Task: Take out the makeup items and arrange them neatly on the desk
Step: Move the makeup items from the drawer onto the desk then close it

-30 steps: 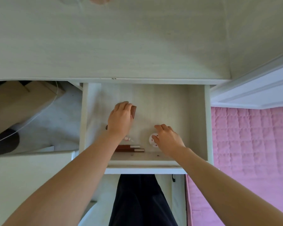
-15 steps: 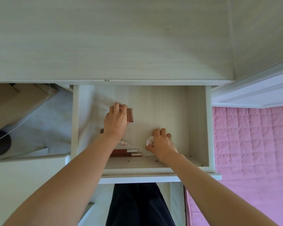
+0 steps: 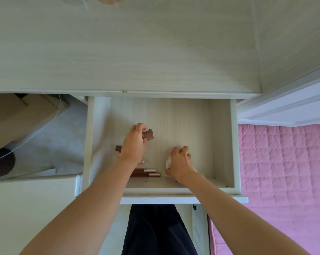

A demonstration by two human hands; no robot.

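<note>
The pale wood table [image 3: 137,52] fills the upper view, and its open drawer [image 3: 223,140] sits below the front edge, with a pink quilted bed [image 3: 284,172] to the right and a cardboard box [image 3: 17,116] on the floor to the left. Both forearms reach down into the drawer. The left hand [image 3: 133,146] has its grip closed round a small brown makeup case [image 3: 149,135], which is now tilted and lifted off the drawer floor, where half a second ago it lay flatter under the fingers. The right hand [image 3: 179,163] has curled tighter round a small white round compact [image 3: 168,162], now mostly hidden under the fingers. Near the drawer's front, two reddish-brown lip tubes [image 3: 148,173] with pale caps lie side by side, unmoved. A dark brown tube end [image 3: 118,148] shows just left of the left wrist.
</note>
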